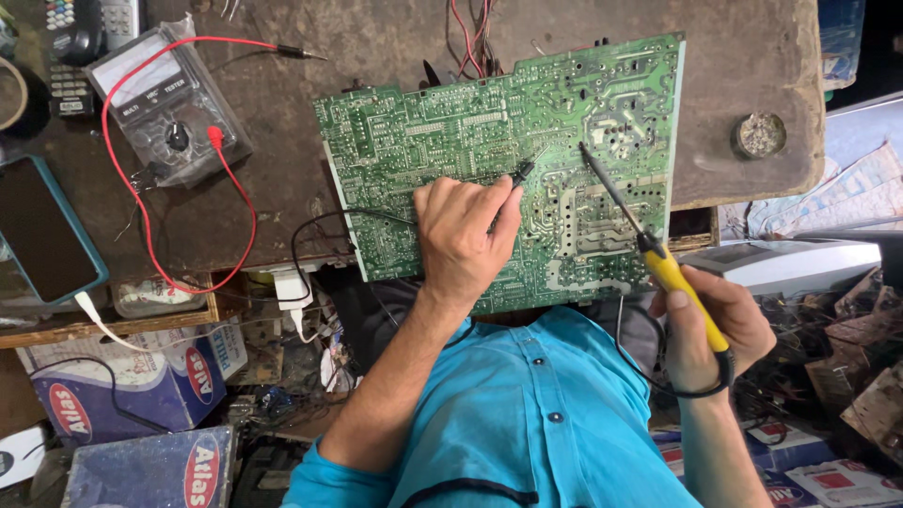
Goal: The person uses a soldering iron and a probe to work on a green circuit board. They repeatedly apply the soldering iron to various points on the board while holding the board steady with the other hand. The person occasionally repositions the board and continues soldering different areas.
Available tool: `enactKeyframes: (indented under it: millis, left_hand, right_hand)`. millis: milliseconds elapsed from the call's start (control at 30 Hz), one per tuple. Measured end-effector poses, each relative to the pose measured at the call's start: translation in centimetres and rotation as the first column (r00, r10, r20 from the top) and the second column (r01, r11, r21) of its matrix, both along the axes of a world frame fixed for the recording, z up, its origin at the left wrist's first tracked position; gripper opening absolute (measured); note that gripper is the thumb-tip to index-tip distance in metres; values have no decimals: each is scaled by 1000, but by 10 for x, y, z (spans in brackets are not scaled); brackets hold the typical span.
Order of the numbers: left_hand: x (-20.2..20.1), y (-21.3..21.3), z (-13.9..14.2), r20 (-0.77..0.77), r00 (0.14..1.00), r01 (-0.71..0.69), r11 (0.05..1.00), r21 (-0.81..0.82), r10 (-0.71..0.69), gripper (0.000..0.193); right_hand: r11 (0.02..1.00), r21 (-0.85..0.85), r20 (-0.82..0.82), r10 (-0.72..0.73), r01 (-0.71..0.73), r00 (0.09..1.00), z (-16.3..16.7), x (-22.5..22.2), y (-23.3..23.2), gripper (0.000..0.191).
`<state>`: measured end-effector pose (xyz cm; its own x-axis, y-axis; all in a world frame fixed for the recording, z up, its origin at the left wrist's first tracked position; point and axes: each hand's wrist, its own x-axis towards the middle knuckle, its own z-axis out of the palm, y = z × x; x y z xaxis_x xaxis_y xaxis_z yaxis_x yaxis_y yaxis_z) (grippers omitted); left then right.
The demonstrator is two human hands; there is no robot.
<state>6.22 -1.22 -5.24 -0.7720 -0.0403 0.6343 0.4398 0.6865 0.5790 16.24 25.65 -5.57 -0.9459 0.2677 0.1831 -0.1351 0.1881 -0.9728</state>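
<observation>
Two hands work over a green circuit board (499, 160) lying on the brown desk (752, 56). The left hand (466, 235) rests on the board, fingers clamped on a thin black probe (520, 173) whose tip touches the solder side. The right hand (705, 329), off the board's lower right corner, grips a yellow-handled soldering iron (673, 277), its tip on the board. A multimeter (169, 103) sits well apart at upper left.
</observation>
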Motion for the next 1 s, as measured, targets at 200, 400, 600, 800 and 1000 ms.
enactKeyframes:
  millis: [200,400,600,800,1000]
  left_hand:
    - [1,0,0,4,1000,2,1000,6,-2,20]
    - [1,-1,-2,6,1000,4,1000,4,-4,20]
    - [-1,0,-6,2,1000,5,1000,-3,-5,19]
    - [1,-1,-3,3,1000,4,1000,-3,-4,19]
    - [1,-1,1,3,1000,11,1000,7,-11,19]
  right_hand:
    - [971,237,-36,24,-15,999,14,1,-2,14]
    - [914,404,-87,64,-23,994,23,0,0,16]
    - [865,501,-159,129,-32,979,37,-9,-8,17]
    - [728,686,-207,217,-17,954,65,-9,-40,21]
    - [698,716,-186,205,-11,961,81,-6,-67,27]
